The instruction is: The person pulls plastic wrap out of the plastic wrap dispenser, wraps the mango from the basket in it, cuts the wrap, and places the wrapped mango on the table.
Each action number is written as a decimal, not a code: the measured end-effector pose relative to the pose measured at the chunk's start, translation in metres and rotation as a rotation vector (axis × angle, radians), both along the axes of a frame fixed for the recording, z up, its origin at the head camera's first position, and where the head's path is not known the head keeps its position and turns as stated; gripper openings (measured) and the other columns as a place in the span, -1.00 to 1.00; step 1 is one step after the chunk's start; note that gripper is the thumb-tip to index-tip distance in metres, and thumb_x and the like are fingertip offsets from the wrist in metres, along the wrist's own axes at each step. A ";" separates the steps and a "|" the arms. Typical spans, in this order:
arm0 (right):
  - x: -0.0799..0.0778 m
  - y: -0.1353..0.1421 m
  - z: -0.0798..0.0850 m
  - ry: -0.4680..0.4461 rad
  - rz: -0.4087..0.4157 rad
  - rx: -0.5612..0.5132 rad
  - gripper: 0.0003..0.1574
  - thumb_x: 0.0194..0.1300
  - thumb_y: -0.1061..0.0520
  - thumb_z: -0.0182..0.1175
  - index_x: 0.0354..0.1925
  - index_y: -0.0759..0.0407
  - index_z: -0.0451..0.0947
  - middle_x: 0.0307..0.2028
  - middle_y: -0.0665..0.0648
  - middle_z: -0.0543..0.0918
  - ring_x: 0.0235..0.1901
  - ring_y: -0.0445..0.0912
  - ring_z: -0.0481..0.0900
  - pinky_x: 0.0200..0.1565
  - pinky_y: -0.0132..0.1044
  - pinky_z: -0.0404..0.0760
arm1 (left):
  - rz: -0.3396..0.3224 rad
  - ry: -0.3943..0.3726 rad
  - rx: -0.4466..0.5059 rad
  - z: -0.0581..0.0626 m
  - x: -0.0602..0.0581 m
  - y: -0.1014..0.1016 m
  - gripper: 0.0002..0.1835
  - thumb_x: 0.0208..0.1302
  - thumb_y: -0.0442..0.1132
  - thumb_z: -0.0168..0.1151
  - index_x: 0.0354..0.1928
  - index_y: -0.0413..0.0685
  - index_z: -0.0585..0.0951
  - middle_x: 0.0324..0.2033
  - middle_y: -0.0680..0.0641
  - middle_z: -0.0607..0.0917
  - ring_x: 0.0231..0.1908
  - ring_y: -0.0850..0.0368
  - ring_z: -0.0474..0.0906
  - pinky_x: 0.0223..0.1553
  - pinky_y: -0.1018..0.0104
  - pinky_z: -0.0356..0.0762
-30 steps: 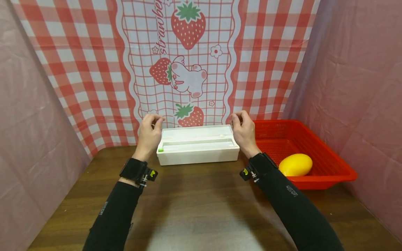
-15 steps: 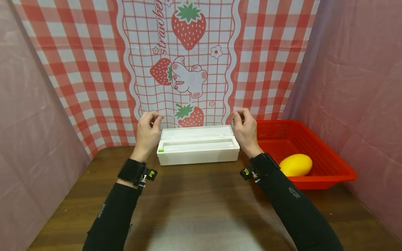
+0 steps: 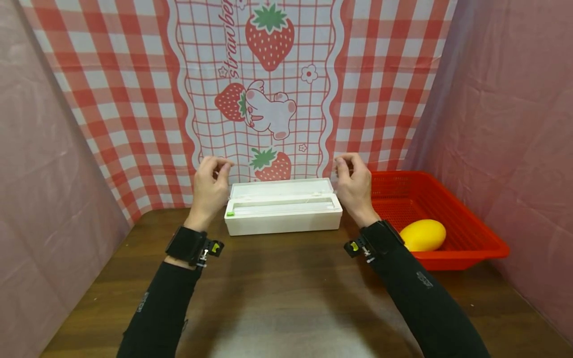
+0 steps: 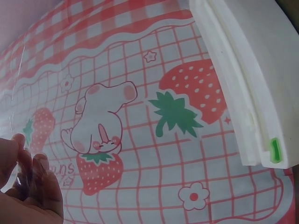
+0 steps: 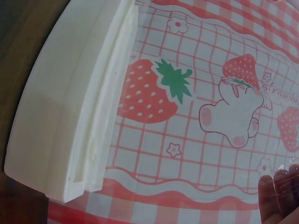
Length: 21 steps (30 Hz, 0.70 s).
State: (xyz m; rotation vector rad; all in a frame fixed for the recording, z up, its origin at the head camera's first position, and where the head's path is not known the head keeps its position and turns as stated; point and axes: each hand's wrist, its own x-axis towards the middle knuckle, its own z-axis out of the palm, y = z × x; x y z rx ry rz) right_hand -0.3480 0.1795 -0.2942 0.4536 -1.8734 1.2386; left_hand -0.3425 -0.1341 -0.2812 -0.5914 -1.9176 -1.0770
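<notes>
A long white cling film dispenser [image 3: 284, 223] stands on the table with its lid raised at the back and a green slider [image 3: 230, 214] at its left end. Behind it, my left hand [image 3: 209, 191] pinches one corner of a clear sheet of cling film, thumb against curled fingers. At the other side my right hand [image 3: 355, 189] pinches the opposite corner. Glints of the cling film [image 5: 290, 181] show over the fingers in the right wrist view. Between the hands the sheet is so transparent that the strawberry cloth shows through it.
On the right, a red plastic basket [image 3: 456, 254] holds a yellow, mango-shaped fruit [image 3: 422, 235]. A checked strawberry cloth [image 3: 268, 114] hangs behind the wooden table [image 3: 277, 298], with pink curtains [image 3: 515, 124] at both sides.
Both hands have risen slightly and moved farther back from the dispenser, still pinching the film. My right hand has also shifted a little to the right. The dispenser stays in place.
</notes>
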 end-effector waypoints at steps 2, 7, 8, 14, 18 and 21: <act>0.002 0.001 0.001 0.006 -0.001 -0.003 -0.72 0.45 0.06 -0.01 -0.14 0.26 0.48 -0.34 0.19 0.54 -0.40 -0.08 0.43 -0.32 -0.32 0.39 | -0.008 0.010 0.001 0.001 0.001 0.001 -0.85 0.37 -0.39 0.04 -0.22 -0.29 0.60 -0.30 -0.18 0.51 -0.37 0.10 0.37 -0.35 0.32 0.31; 0.008 0.001 0.003 0.016 0.010 -0.024 -0.75 0.44 0.11 0.02 -0.13 0.28 0.49 -0.34 0.23 0.55 -0.39 -0.01 0.44 -0.34 -0.34 0.38 | -0.015 0.037 0.007 0.004 0.006 0.002 -0.86 0.34 -0.41 0.06 -0.22 -0.31 0.60 -0.31 -0.18 0.51 -0.36 0.09 0.37 -0.34 0.33 0.31; 0.009 0.001 0.003 0.019 0.013 -0.029 -0.76 0.44 0.12 0.02 -0.13 0.29 0.49 -0.33 0.25 0.55 -0.39 0.00 0.45 -0.35 -0.35 0.37 | -0.017 0.042 0.009 0.004 0.006 0.002 -0.87 0.34 -0.42 0.06 -0.22 -0.31 0.60 -0.31 -0.18 0.52 -0.36 0.09 0.37 -0.33 0.33 0.32; 0.015 0.001 0.004 0.046 0.021 -0.044 -0.76 0.43 0.13 0.02 -0.13 0.30 0.49 -0.34 0.24 0.55 -0.38 0.04 0.47 -0.35 -0.37 0.37 | -0.049 0.060 0.037 0.005 0.011 0.002 -0.86 0.35 -0.41 0.06 -0.22 -0.29 0.62 -0.31 -0.17 0.53 -0.32 0.09 0.38 -0.27 0.33 0.30; 0.019 0.000 0.006 0.062 0.012 -0.056 -0.73 0.43 0.09 0.04 -0.14 0.29 0.49 -0.36 0.20 0.55 -0.39 -0.04 0.47 -0.38 -0.38 0.38 | -0.064 0.076 0.050 0.005 0.014 0.002 -0.84 0.37 -0.40 0.05 -0.22 -0.30 0.62 -0.32 -0.17 0.52 -0.32 0.08 0.37 -0.27 0.33 0.29; 0.022 -0.001 0.007 0.075 0.011 -0.064 -0.72 0.42 0.08 0.05 -0.14 0.30 0.49 -0.37 0.17 0.54 -0.38 -0.09 0.46 -0.39 -0.39 0.39 | -0.051 0.088 0.054 0.006 0.017 0.002 -0.84 0.37 -0.38 0.06 -0.23 -0.31 0.62 -0.32 -0.17 0.52 -0.31 0.08 0.37 -0.26 0.34 0.29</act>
